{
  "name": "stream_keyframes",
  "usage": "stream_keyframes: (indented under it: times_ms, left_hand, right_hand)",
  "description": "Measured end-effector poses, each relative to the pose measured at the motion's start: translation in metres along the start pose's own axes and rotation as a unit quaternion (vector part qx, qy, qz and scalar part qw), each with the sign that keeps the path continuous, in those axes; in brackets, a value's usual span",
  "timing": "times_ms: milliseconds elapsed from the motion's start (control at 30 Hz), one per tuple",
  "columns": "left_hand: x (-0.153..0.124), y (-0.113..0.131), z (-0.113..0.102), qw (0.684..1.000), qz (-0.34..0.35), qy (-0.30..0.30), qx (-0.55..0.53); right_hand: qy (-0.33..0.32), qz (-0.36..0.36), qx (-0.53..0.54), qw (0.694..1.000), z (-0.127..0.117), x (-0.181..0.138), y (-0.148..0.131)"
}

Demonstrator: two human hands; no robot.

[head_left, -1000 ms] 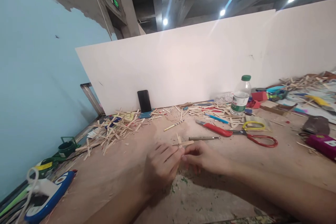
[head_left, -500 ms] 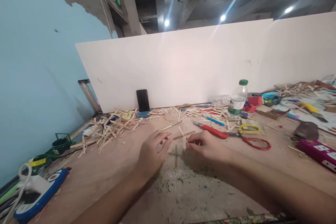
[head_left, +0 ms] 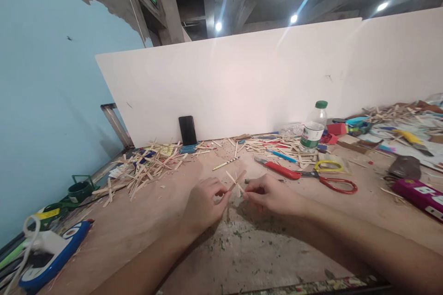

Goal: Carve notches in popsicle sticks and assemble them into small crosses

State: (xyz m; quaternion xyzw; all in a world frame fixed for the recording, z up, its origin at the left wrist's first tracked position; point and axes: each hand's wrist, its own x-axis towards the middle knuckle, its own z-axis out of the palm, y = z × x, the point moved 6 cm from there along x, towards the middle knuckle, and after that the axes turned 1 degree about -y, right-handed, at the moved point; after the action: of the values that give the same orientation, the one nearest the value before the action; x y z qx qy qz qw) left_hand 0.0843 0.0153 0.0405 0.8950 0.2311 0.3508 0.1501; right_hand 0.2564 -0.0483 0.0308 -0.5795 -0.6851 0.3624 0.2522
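Observation:
Several thin wooden sticks joined into a small crossed piece point(head_left: 237, 181) are held just above the table between my hands. My left hand point(head_left: 210, 196) pinches the end of one stick on the left side. My right hand point(head_left: 268, 194) pinches another stick end on the right, thumb and forefinger together. A striped pencil point(head_left: 225, 163) lies just beyond my hands. Farther right rest a red-handled cutter point(head_left: 282, 170) and scissors point(head_left: 334, 176) with one yellow and one red loop. How the sticks are fastened at the crossing is too small to tell.
Loose wooden sticks point(head_left: 148, 173) are heaped at back left. A phone point(head_left: 187, 130) leans on the white panel point(head_left: 242, 83). At right stand a water bottle point(head_left: 312, 129) and a purple packet point(head_left: 417, 197). A blue power strip point(head_left: 57, 256) lies at left.
My left hand has moved right and closed on a stick of the crossed piece; before, its fingers were apart. The crossed piece has turned and shifted slightly left.

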Motion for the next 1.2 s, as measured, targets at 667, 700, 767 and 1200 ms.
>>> stream_keyframes:
  times_ms: [667,700,767,1200]
  left_hand:
    - [0.001,-0.004,0.0,0.996,-0.076,-0.026,-0.036]
    - [0.001,-0.004,0.0,0.996,-0.078,-0.027,-0.037]
    - [0.001,-0.005,0.0,0.996,-0.079,-0.033,-0.04]
    - [0.002,-0.014,0.007,0.98,-0.156,-0.094,-0.075]
  right_hand:
    - [0.003,-0.008,0.023,1.0,-0.003,0.003,0.002]
    - [0.003,-0.009,0.024,1.0,-0.003,0.002,0.001]
    - [0.002,-0.011,0.026,1.0,-0.003,0.002,0.0]
    - [0.076,0.005,0.046,0.996,-0.013,0.006,0.003]
